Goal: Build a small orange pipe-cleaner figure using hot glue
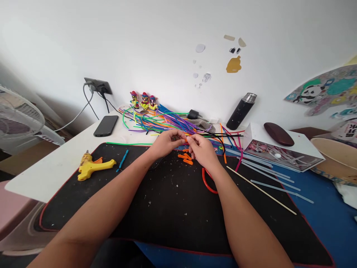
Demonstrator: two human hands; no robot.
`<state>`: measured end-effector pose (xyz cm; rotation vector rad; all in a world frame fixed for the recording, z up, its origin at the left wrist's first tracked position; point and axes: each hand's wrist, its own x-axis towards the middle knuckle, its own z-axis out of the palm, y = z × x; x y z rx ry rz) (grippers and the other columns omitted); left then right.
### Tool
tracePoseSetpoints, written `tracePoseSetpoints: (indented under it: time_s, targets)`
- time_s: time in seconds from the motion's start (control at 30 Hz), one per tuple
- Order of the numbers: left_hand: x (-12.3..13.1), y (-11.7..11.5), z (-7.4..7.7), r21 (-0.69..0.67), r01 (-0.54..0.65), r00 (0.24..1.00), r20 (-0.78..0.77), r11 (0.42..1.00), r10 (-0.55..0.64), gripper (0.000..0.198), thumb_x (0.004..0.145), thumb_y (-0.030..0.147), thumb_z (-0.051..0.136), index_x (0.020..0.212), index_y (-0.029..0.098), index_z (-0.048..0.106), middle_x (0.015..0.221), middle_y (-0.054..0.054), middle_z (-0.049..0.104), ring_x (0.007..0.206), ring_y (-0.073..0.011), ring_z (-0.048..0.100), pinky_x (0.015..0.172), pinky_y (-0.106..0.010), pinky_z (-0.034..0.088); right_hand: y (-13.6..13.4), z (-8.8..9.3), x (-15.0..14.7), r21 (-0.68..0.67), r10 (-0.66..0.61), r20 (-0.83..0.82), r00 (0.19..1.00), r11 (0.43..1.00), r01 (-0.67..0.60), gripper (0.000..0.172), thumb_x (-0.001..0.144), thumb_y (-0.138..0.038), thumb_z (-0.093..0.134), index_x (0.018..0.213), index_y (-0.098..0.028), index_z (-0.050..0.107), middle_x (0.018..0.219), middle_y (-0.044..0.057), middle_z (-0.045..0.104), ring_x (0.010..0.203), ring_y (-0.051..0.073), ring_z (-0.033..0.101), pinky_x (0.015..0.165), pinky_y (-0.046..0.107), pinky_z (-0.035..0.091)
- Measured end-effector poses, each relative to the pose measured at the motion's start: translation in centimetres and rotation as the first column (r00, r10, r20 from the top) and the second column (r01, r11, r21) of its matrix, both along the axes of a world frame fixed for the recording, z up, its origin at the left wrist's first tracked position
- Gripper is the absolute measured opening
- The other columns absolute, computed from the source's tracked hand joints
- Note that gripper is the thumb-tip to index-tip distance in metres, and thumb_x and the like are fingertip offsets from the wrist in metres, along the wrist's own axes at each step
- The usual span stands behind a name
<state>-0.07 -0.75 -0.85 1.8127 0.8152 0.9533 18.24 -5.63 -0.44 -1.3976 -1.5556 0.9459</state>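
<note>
Black mat [167, 212] nearest me, my forearms reaching over it. Right side: wooden stick [261, 190], long axis slanting away and leftward; translucent sticks [275, 185] just past it, similar slant. Red loop [205, 182] partly hidden by my right forearm. Left side: yellow glue gun [87, 169], nozzle pointing away from me, handle out to the right. Blue strip [122, 160] beside it, far end leaning right.

Mid-mat: small orange pieces [187, 162] in a loose cluster just below my fingers, long axes mostly left-right, some dipping to the right. Just past them, my left hand [169, 142] and right hand [203, 149] meet, thumb and forefinger of each pinching an orange bit [186, 140] between the fingertips. Mostly covered; can't tell its long axis or where it points.

Beyond my hands: heap of coloured stems [173, 121], many running left-right. Phone [106, 125] left, black bottle [241, 111] right, three figurines [145, 100] by the wall.
</note>
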Motion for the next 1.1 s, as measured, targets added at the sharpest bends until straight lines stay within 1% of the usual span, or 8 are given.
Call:
tracePoseSetpoints:
  time_s: [0.17,0.33,0.47,0.6,0.7,0.97,1.03,1.1]
  targets:
    - [-0.3,-0.1,0.7,0.096,-0.117,0.993,-0.006,0.989,0.118,0.031,0.090,0.046,0.068,0.101,0.016,0.070,0.097,-0.008,0.074,0.091,-0.0217,0.068,0.083,-0.033,0.053,-0.1,0.2,0.0,-0.008,0.010,0.072,0.997,1.000,-0.010,0.028,0.103,-0.044,0.052,0.089,-0.023,0.061,0.062,-0.004,0.062,0.045,0.014,0.057,0.047,0.025,0.042]
    - [-1.2,-0.7,2.4,0.377,-0.376,0.917,0.017,0.846,0.400,0.021,0.096,0.038,0.060,0.099,0.019,0.070,0.097,-0.006,0.074,0.088,-0.0201,0.064,0.083,-0.033,0.051,-0.2,0.1,0.0,0.009,0.102,0.309,0.946,0.994,-0.110,0.039,0.103,-0.048,0.053,0.076,-0.022,0.062,0.060,-0.001,0.061,0.052,0.015,0.056,0.052,0.027,0.036]
    - [-1.4,-1.5,4.7,0.518,-0.335,0.913,-0.029,0.787,0.408,0.020,0.099,0.033,0.056,0.102,0.020,0.071,0.097,-0.006,0.073,0.088,-0.0197,0.064,0.083,-0.033,0.052,-0.1,-0.3,0.0,0.032,0.106,0.456,0.884,0.990,-0.135,0.040,0.103,-0.046,0.056,0.072,-0.022,0.065,0.070,0.003,0.067,0.061,0.018,0.056,0.054,0.029,0.030]
    - [-2.2,-2.5,7.7,0.476,-0.219,0.924,-0.178,0.852,0.337,0.025,0.097,0.038,0.060,0.108,0.019,0.071,0.104,-0.007,0.075,0.093,-0.0207,0.066,0.084,-0.034,0.053,-0.3,-0.3,-0.3,-0.036,0.192,0.469,0.862,0.979,-0.199,0.034,0.103,-0.042,0.057,0.079,-0.023,0.071,0.078,0.004,0.073,0.067,0.019,0.062,0.056,0.029,0.032]
    - [-4.7,-3.5,8.7,0.423,-0.220,0.885,-0.293,0.879,0.363,0.028,0.096,0.045,0.059,0.104,0.022,0.073,0.102,-0.006,0.076,0.090,-0.0212,0.066,0.081,-0.033,0.053,-0.7,0.1,-0.5,-0.049,0.225,0.469,0.854,0.972,-0.229,0.031,0.103,-0.039,0.058,0.083,-0.023,0.075,0.078,0.004,0.074,0.066,0.019,0.064,0.058,0.029,0.034]
    - [-19.3,-5.6,6.3,0.471,-0.066,0.534,-0.728,0.880,0.430,0.036,0.086,0.061,0.063,0.092,0.028,0.075,0.091,-0.005,0.076,0.094,-0.0298,0.065,0.088,-0.038,0.050,-1.1,0.6,-0.6,-0.075,0.271,0.462,0.844,0.961,-0.268,0.026,0.101,-0.035,0.059,0.085,-0.023,0.076,0.075,0.003,0.073,0.063,0.019,0.064,0.058,0.029,0.034]
    - [-21.7,-6.5,5.1,0.475,-0.074,0.449,-0.769,0.877,0.454,0.034,0.086,0.057,0.063,0.092,0.026,0.075,0.092,-0.006,0.077,0.096,-0.0308,0.064,0.090,-0.040,0.049,-1.2,0.7,-0.7,-0.060,0.257,0.467,0.846,0.964,-0.259,0.025,0.101,-0.037,0.059,0.086,-0.023,0.075,0.073,0.003,0.072,0.062,0.019,0.063,0.057,0.029,0.033]
    - [-22.6,-7.5,3.7,0.439,-0.050,0.425,-0.804,0.897,0.417,0.029,0.084,0.052,0.063,0.092,0.027,0.076,0.092,-0.007,0.077,0.095,-0.0324,0.065,0.087,-0.040,0.050,-1.3,0.8,-0.8,-0.032,0.229,0.470,0.853,0.970,-0.243,0.026,0.101,-0.038,0.058,0.088,-0.023,0.075,0.072,0.002,0.071,0.060,0.018,0.061,0.057,0.029,0.033]
